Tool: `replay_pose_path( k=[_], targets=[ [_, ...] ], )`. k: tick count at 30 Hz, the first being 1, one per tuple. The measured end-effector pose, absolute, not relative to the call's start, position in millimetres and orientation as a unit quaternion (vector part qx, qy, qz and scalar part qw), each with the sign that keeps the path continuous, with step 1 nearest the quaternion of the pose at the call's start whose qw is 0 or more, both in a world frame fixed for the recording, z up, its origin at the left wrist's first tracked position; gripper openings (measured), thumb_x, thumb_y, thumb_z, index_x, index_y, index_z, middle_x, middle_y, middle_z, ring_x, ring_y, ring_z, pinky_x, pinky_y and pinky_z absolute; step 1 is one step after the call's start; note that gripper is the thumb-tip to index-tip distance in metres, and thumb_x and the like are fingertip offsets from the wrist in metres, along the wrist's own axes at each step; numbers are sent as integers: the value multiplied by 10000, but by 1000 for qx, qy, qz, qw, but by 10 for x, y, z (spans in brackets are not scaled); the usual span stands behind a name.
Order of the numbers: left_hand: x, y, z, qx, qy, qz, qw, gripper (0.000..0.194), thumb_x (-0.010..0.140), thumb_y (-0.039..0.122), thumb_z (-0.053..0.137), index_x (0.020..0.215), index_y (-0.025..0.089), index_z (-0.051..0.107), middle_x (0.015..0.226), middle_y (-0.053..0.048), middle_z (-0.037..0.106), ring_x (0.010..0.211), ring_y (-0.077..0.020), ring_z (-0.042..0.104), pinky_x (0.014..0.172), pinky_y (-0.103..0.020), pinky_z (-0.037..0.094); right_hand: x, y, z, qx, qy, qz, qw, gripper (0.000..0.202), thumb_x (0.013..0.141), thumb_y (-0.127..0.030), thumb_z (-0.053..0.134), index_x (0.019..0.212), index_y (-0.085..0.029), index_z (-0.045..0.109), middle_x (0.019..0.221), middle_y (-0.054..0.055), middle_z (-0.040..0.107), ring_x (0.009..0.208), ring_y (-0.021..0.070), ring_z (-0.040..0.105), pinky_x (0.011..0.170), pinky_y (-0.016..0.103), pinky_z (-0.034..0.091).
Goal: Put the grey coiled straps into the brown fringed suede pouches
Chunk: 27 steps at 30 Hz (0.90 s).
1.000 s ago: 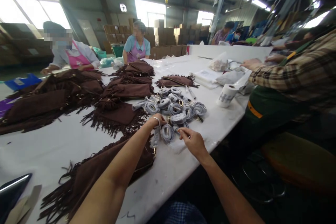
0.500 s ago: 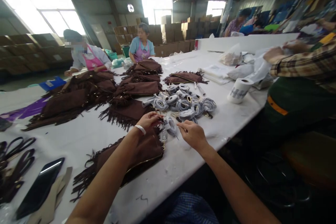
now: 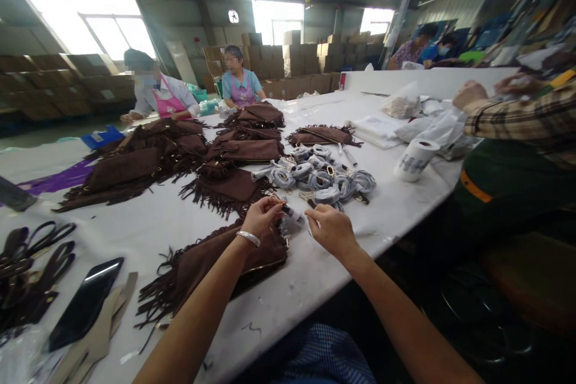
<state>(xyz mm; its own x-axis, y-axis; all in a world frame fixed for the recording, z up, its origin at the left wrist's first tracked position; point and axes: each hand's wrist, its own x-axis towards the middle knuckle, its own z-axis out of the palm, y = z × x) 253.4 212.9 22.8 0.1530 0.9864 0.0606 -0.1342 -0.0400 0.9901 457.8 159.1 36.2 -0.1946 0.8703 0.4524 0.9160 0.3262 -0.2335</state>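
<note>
Since a moment ago: my hands have come back from the pile toward the table edge, and the wrapped strap came with them, clear of the heap.
Left hand: my left hand (image 3: 263, 216) is curled, fingertips pinched on one end of the wrapped strap (image 3: 290, 220), bracelet (image 3: 249, 238) on the wrist.
Right hand: my right hand (image 3: 330, 229) is closed in a loose pinch at the strap's other end; the fingertips are turned away, so I can't tell exactly what they grip.
Under my hands: a brown fringed bag (image 3: 211, 264) lies flat beneath my left wrist, fringe trailing toward the near left.
Near left: a dark phone (image 3: 85, 301) and a bundle of dark straps (image 3: 27, 270) on the white table (image 3: 135, 222).
Just beyond: the pile of wrapped straps (image 3: 324, 177), near my fingers but not touching.
Middle: more brown fringed bags (image 3: 180, 153) spread in heaps.
Right: a paper roll (image 3: 416, 159), and a person in a plaid sleeve (image 3: 522, 117) handling plastic bags (image 3: 432, 123).
Far: two people in aprons (image 3: 202, 90) at the table's far side, stacked boxes (image 3: 292, 60) behind them.
</note>
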Motion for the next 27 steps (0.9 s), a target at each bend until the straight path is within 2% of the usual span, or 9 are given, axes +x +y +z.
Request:
replay_pose_path(
  k=[5,9,12,16,19,22,27],
  targets=[
    [2604,2033,221,533,408,514,534,293,679,371,785,841,149,683,1074,-90,709,921,-206,664,837,-357,542,4529,1500,427,-601,-762,-55,234,260,908,-256,478,774,-220,698,813,52,681,787,173,602,585,286,314],
    [2629,1953,247,581,413,501,492,190,720,305,750,841,160,729,1065,-101,729,1043,-250,648,966,-402,482,4486,1415,514,-614,-756,-46,221,250,877,-239,499,700,-209,674,788,52,687,710,164,602,553,301,278],
    [2634,1895,266,638,406,477,448,155,758,261,708,872,167,752,1101,-111,727,1138,-265,619,1053,-415,419,4451,1362,559,-622,-750,-38,223,256,874,-240,498,696,-207,679,778,52,694,674,160,601,551,309,273],
    [2634,1854,218,677,391,446,436,216,781,234,674,972,170,748,1204,-108,687,1175,-263,602,1054,-414,432,4445,1345,533,-627,-741,-34,237,253,884,-244,492,740,-216,698,787,36,701,685,152,611,562,303,285],
    [2638,1847,126,687,398,451,409,267,786,233,664,1035,165,732,1165,-96,707,1138,-254,626,1022,-414,471,4472,1358,455,-627,-734,-29,259,252,902,-256,487,814,-236,722,808,19,705,717,149,622,588,290,308],
    [2639,1825,53,696,415,479,337,254,809,226,642,1041,169,730,1110,-86,729,1055,-238,668,940,-386,536,4503,1363,363,-622,-727,-19,289,232,904,-263,502,880,-265,733,839,3,710,743,150,630,612,278,326],
    [2634,1738,45,786,391,455,153,247,891,191,560,1081,209,718,1124,-64,723,1058,-199,669,974,-329,516,4550,1346,256,-625,-703,-7,339,217,914,-280,516,903,-261,732,831,7,703,754,153,631,635,265,353]
  ],
)
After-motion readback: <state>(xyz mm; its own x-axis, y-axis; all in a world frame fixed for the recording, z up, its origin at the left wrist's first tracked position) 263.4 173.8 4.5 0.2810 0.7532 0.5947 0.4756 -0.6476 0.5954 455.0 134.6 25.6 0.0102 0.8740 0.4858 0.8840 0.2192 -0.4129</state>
